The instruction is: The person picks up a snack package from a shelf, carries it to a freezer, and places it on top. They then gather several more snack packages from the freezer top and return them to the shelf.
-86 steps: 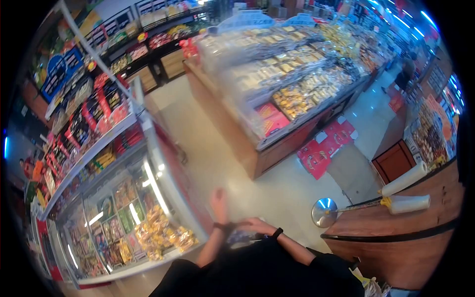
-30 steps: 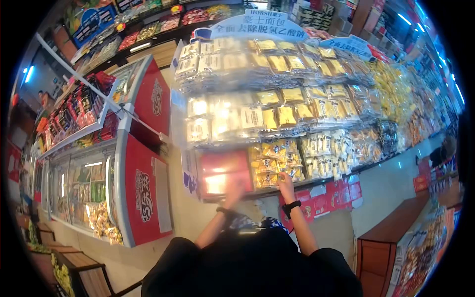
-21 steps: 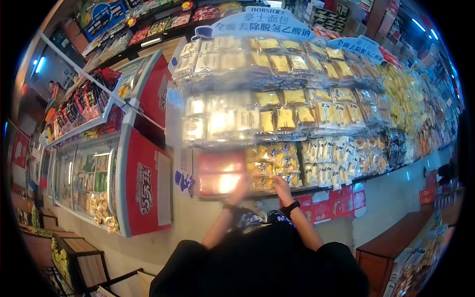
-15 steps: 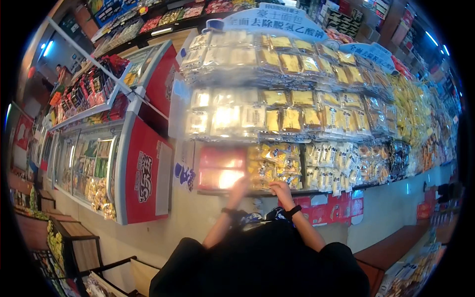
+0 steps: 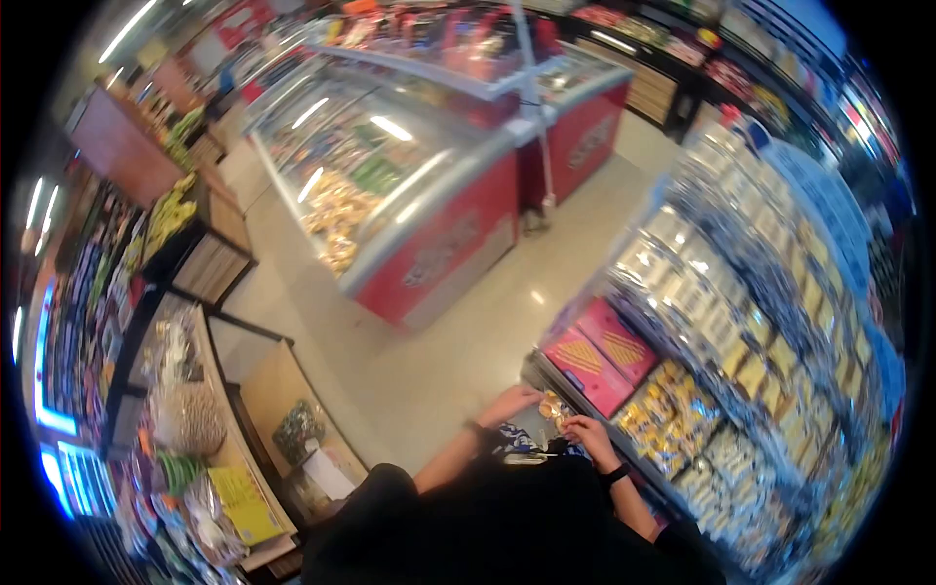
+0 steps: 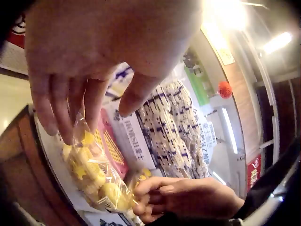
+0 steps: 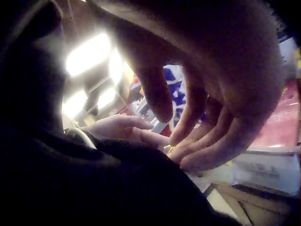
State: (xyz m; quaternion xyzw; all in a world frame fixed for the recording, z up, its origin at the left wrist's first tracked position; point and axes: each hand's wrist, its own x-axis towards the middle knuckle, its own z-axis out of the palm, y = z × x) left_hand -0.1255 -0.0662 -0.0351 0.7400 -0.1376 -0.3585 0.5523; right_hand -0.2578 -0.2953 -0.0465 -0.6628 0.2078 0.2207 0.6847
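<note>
A clear packet of yellow, round pieces hangs between both hands in the head view, just off the display's front edge. My left hand pinches one end of it. The other end is gripped by my right hand. In the left wrist view the left hand is above the packet, fingertips at its upper end, and the right hand has curled fingers at its lower end. In the right wrist view the right hand hides most of the packet; the left hand is beyond.
On the right stands a slanted display of packaged bread, with pink boxes and yellow packets at its near edge. A red-sided glass freezer is ahead. Shelving with a yellow sign is at lower left.
The view has turned left, so the bread display now lies to the right and the freezer ahead. A packet now shows plainly between the hands, which were in front of the display.
</note>
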